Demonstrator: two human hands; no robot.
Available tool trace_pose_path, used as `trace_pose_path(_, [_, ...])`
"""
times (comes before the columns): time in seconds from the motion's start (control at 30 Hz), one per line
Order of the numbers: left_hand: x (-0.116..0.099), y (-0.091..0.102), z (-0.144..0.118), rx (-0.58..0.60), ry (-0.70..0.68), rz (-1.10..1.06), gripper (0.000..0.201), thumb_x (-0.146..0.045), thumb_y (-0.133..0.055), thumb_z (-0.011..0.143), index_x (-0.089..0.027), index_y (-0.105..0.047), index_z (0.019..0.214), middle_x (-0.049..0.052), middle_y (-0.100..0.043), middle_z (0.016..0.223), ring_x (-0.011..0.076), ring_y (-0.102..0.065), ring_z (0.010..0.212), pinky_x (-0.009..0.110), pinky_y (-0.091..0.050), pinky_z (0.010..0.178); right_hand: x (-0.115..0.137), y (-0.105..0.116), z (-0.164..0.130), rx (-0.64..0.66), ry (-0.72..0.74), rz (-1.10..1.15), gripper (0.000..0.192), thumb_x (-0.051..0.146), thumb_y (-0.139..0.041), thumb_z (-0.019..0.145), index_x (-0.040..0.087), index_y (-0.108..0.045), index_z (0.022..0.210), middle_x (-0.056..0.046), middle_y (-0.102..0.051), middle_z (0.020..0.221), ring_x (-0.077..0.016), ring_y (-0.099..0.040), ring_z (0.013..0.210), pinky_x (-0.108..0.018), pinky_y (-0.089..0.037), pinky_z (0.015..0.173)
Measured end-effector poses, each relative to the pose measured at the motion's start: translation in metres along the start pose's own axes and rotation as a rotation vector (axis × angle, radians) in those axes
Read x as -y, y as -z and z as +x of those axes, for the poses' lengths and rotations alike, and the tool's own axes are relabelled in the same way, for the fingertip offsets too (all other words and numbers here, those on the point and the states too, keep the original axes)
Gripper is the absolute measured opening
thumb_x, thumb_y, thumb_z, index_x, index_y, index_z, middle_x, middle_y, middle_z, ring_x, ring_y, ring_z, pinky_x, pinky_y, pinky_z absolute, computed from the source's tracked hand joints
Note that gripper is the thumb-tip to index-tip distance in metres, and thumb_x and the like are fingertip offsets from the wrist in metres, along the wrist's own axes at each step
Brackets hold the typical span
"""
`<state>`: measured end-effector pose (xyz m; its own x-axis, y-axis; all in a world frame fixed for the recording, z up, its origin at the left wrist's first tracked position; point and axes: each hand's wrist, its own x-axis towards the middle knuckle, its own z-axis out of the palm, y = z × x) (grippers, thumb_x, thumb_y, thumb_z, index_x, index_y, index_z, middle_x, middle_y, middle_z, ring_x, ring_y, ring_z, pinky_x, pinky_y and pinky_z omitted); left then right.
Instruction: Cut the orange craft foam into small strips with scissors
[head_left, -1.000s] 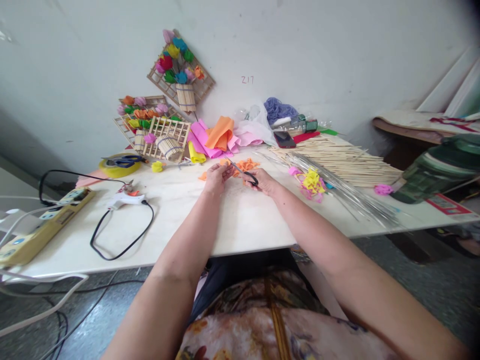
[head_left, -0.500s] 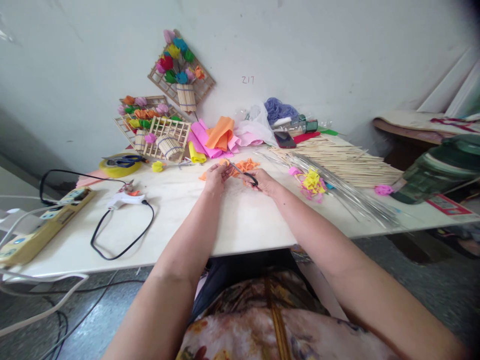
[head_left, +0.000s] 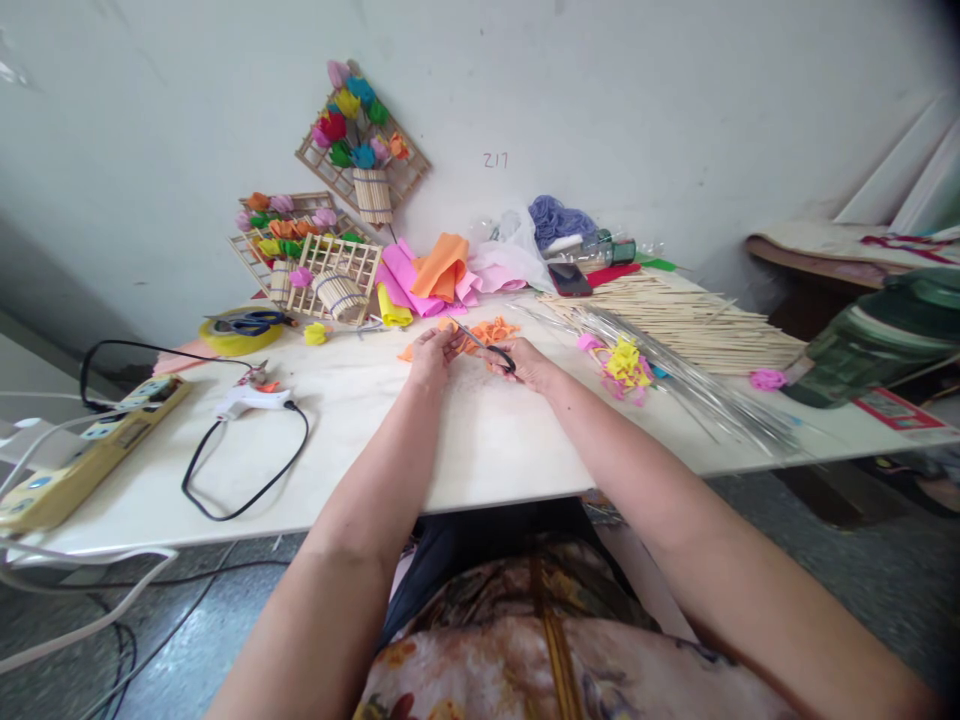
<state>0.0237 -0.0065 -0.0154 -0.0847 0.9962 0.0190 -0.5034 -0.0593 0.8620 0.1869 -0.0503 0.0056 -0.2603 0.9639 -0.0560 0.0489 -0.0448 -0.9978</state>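
My right hand (head_left: 525, 366) is closed round the dark handles of a pair of scissors (head_left: 501, 357), whose blades point up and left toward my other hand. Pinched in the fingers of my left hand (head_left: 436, 352) is a small orange crepe paper piece (head_left: 448, 325), partly hidden by the fingers. The blade tips lie right by this piece; whether they touch it I cannot tell. Behind and between the hands, a loose pile of cut orange crepe paper (head_left: 496, 330) rests on the white table (head_left: 495, 450).
Folded crepe paper (head_left: 441, 266) and flower-decorated stick lattices (head_left: 337, 275) stand at the back. Wooden sticks (head_left: 675, 320), wires (head_left: 697, 390) and a green bottle (head_left: 862, 340) lie rightward. A glue gun (head_left: 255, 402) and power strip (head_left: 97, 450) are on the left.
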Motion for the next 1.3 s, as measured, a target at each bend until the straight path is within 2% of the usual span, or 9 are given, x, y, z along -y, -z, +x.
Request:
trace_pose_path(0.33, [-0.0001,-0.0005,-0.0001,0.01,0.001,0.016,0.018,-0.022,-0.081,0.071,-0.015,-0.065,0.075,0.003,-0.071,0.073,0.0142,-0.07,0.07,0.032,-0.055,0.086,0.0004,0.003,-0.0033,0.02,0.0,0.014,0.019,0.03,-0.068,0.088,0.013,-0.066,0.08,0.006,-0.049,0.045,-0.0037,-0.033,0.035,-0.015,-0.02,0.032])
trace_pose_path(0.57, [0.0002,-0.0016,-0.0029,0.041,-0.005,0.039,0.018,-0.023,-0.082,0.07,-0.015,-0.067,0.076,0.004,-0.071,0.072,0.0147,-0.07,0.071,0.032,-0.056,0.085,0.0044,0.0018,-0.0064,0.022,-0.007,0.032,0.027,0.037,-0.073,0.085,0.014,-0.063,0.076,0.006,-0.05,0.047,-0.0034,-0.034,0.034,-0.016,-0.02,0.032])
trace_pose_path(0.8, [-0.0007,-0.0036,-0.0059,0.058,0.005,0.045,0.019,-0.023,-0.082,0.069,-0.015,-0.065,0.074,0.004,-0.072,0.073,0.0121,-0.068,0.065,0.028,-0.056,0.078,0.0051,0.0022,-0.007,0.021,-0.006,0.037,0.022,0.032,-0.068,0.088,0.013,-0.065,0.078,0.006,-0.049,0.046,-0.0044,-0.034,0.036,-0.016,-0.021,0.033])
trace_pose_path(1.03, [-0.0019,-0.0044,-0.0073,0.073,0.005,0.034,0.019,-0.023,-0.082,0.07,-0.015,-0.066,0.074,0.003,-0.072,0.073,0.0115,-0.067,0.065,0.03,-0.055,0.081,0.0025,0.0022,-0.0041,0.018,0.026,0.043,0.028,0.039,-0.075,0.082,0.015,-0.064,0.074,0.006,-0.047,0.046,-0.0042,-0.032,0.037,-0.017,-0.02,0.032])
trace_pose_path(1.3, [-0.0019,-0.0038,-0.0075,0.066,0.002,0.035,0.023,-0.026,-0.084,0.068,-0.015,-0.065,0.074,0.004,-0.072,0.075,0.0126,-0.068,0.067,0.03,-0.055,0.083,-0.0032,0.004,0.0006,0.025,0.038,0.033,0.025,0.037,-0.074,0.083,0.015,-0.066,0.076,0.005,-0.046,0.047,-0.004,-0.031,0.037,-0.016,-0.019,0.032])
